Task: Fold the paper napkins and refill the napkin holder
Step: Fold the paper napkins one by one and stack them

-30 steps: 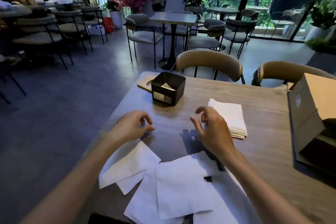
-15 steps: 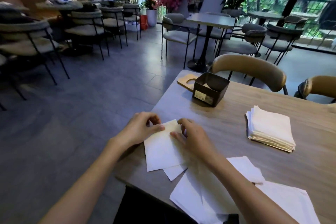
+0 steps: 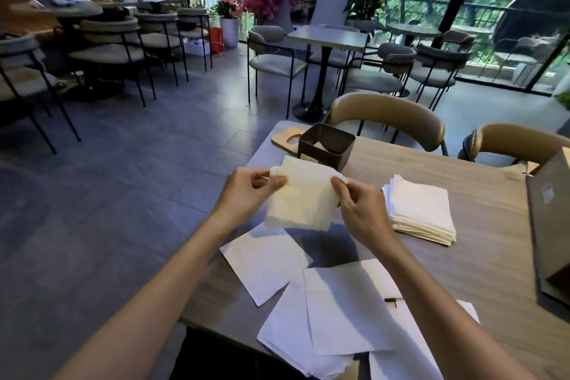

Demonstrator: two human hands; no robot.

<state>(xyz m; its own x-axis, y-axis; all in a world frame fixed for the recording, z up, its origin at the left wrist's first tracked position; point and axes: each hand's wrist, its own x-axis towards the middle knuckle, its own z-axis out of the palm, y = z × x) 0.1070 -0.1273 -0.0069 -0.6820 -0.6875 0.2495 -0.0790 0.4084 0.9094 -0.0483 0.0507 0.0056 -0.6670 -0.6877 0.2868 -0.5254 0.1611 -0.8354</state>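
Observation:
I hold a white paper napkin (image 3: 300, 199) up off the table. My left hand (image 3: 246, 191) pinches its top left corner and my right hand (image 3: 361, 207) pinches its top right corner. Just behind it stands the dark square napkin holder (image 3: 327, 145), with a bit of white paper showing inside. A neat stack of napkins (image 3: 421, 210) lies to the right of my right hand. Several loose flat napkins (image 3: 339, 308) lie spread on the table below my forearms, one (image 3: 265, 262) at the left.
The wooden table (image 3: 481, 256) ends close on the left. A wooden coaster-like piece (image 3: 287, 139) lies beside the holder. A brown cardboard box (image 3: 552, 225) sits at the right edge. Two tan chairs (image 3: 388, 114) stand behind the table. More chairs and tables fill the room.
Both hands took hold of a napkin that lay flat at the table's left and lifted it up in front of the holder. The camera view swung left, then back right.

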